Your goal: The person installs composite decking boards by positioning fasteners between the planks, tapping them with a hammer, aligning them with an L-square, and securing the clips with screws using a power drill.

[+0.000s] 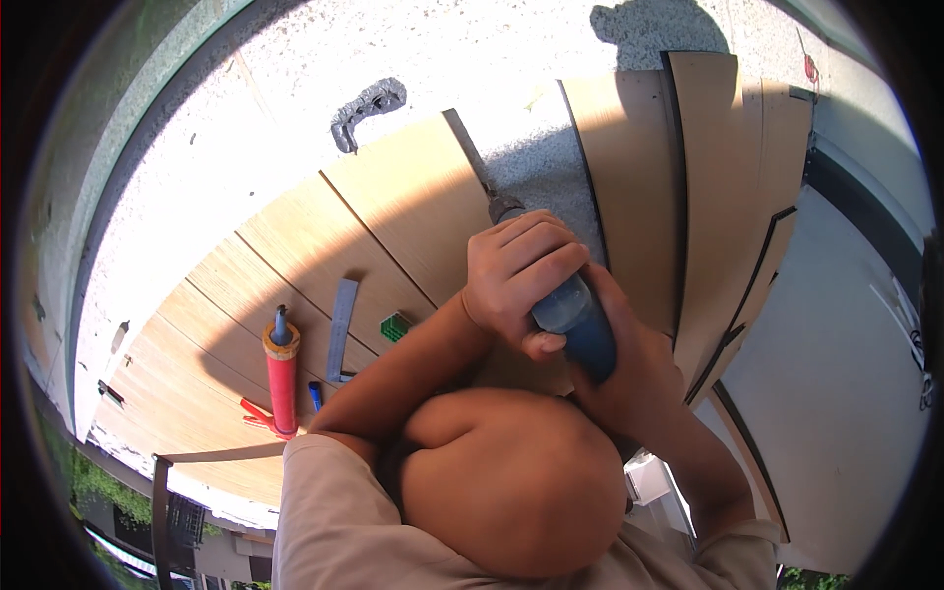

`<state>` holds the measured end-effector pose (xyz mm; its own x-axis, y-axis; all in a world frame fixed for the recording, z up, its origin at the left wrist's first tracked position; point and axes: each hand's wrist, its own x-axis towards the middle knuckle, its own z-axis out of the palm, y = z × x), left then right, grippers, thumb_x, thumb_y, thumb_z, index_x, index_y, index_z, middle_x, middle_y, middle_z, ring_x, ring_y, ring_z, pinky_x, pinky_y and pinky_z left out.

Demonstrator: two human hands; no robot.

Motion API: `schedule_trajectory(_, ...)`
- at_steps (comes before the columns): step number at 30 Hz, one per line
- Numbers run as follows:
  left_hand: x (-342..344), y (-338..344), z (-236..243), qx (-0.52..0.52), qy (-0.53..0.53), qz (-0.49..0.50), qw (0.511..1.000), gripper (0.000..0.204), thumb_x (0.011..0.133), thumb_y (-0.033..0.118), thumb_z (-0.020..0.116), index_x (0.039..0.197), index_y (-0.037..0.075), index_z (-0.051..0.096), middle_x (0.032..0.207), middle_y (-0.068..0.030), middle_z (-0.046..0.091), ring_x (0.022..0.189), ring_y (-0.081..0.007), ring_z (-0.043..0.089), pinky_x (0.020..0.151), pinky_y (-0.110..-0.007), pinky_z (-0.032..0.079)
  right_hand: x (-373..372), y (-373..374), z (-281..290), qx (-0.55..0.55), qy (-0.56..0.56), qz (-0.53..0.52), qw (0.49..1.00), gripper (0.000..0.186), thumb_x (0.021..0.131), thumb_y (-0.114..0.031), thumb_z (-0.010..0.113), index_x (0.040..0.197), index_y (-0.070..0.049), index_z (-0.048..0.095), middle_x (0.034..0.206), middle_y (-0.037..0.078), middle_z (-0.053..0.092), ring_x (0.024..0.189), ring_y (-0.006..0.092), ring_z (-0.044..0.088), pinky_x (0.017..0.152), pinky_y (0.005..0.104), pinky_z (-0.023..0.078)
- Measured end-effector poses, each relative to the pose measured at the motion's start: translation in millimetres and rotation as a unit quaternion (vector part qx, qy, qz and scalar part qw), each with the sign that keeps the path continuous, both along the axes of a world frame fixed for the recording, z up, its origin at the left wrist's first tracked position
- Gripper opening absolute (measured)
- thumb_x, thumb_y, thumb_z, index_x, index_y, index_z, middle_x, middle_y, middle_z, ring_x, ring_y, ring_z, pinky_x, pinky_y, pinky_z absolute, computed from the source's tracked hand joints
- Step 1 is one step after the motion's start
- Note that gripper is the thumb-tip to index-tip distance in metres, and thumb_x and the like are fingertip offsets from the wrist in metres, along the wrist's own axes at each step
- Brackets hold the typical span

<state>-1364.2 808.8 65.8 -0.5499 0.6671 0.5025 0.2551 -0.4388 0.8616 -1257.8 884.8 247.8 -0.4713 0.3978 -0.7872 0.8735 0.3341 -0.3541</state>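
My left hand (526, 280) is wrapped round the front part of a blue power tool (592, 339), which looks like a drill. My right hand (639, 359) grips its rear, partly hidden from above. The tool's dark front end (506, 206) points away to the upper left, at the end of a narrow strip along the edge of a wood-look plank (423, 187). Grey speckled floor (541, 172) shows in a gap beside that edge. My bent knee (516, 482) is just below the hands.
Left lie a red caulking gun (282, 379), a metal square (341, 324), a blue marker-like piece (315, 395) and a small green block (395, 326). Crumpled dark material (369, 110) lies beyond. More planks (629, 177) are stacked right, beside a pale panel (826, 364).
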Motion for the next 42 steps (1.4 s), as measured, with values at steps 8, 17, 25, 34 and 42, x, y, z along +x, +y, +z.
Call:
schedule_trajectory(8, 5, -3, 9, -0.056, 0.028, 0.004, 0.998, 0.066, 0.09, 0.062, 0.048, 0.099, -0.001, 0.066, 0.086, -0.0159, 0.064, 0.074, -0.035, 0.067, 0.064, -0.04, 0.056, 16, 2, -14, 0.045, 0.093, 0.017, 0.995, 0.088, 0.078, -0.017, 0.071, 0.156, -0.017, 0.03, 0.084, 0.027, 0.068, 0.079, 0.0486, 0.067, 0.071, 0.0525, 0.054)
schedule_trajectory(17, -40, -37, 11, -0.165, 0.02, 0.074, 0.983, 0.037, 0.106, 0.027, 0.046, 0.108, -0.004, 0.066, 0.105, -0.0181, 0.069, 0.098, -0.0295, 0.068, 0.087, -0.035, 0.052, 64, 3, 27, 0.064, 0.162, -0.071, 0.982, 0.082, 0.08, -0.003, 0.071, 0.154, -0.009, 0.037, 0.105, 0.026, 0.068, 0.089, 0.04, 0.071, 0.082, 0.0443, 0.056)
schedule_trajectory(25, -45, -48, -22, -0.316, 0.237, -0.052, 0.917, 0.028, 0.088, -0.003, 0.059, 0.114, 0.002, 0.068, 0.113, -0.0145, 0.068, 0.104, -0.0318, 0.067, 0.092, -0.037, 0.053, 285, -12, 56, -0.048, 0.109, -0.388, 0.914, 0.087, 0.08, -0.008, 0.076, 0.155, -0.002, 0.032, 0.109, 0.017, 0.069, 0.095, 0.0281, 0.072, 0.081, 0.0383, 0.058)
schedule_trajectory(34, -41, -12, -60, -0.304, 0.422, -0.201, 0.83, 0.028, 0.078, 0.001, 0.059, 0.104, 0.007, 0.069, 0.105, -0.0117, 0.065, 0.096, -0.0335, 0.061, 0.087, -0.042, 0.052, 572, -207, 58, -0.082, 0.134, -0.707, 0.689, 0.072, 0.081, -0.028, 0.075, 0.141, -0.003, 0.044, 0.103, 0.018, 0.07, 0.084, 0.0288, 0.074, 0.058, 0.0357, 0.06)
schedule_trajectory(42, -39, -12, -58, -0.324, 0.471, -0.209, 0.793, 0.028, 0.078, -0.003, 0.053, 0.1, 0.006, 0.068, 0.097, -0.0146, 0.064, 0.092, -0.0363, 0.058, 0.086, -0.043, 0.048, 557, -375, -9, -0.085, 0.17, -0.782, 0.593, 0.067, 0.082, -0.025, 0.073, 0.14, -0.002, 0.047, 0.106, 0.019, 0.069, 0.088, 0.031, 0.072, 0.065, 0.0381, 0.058)
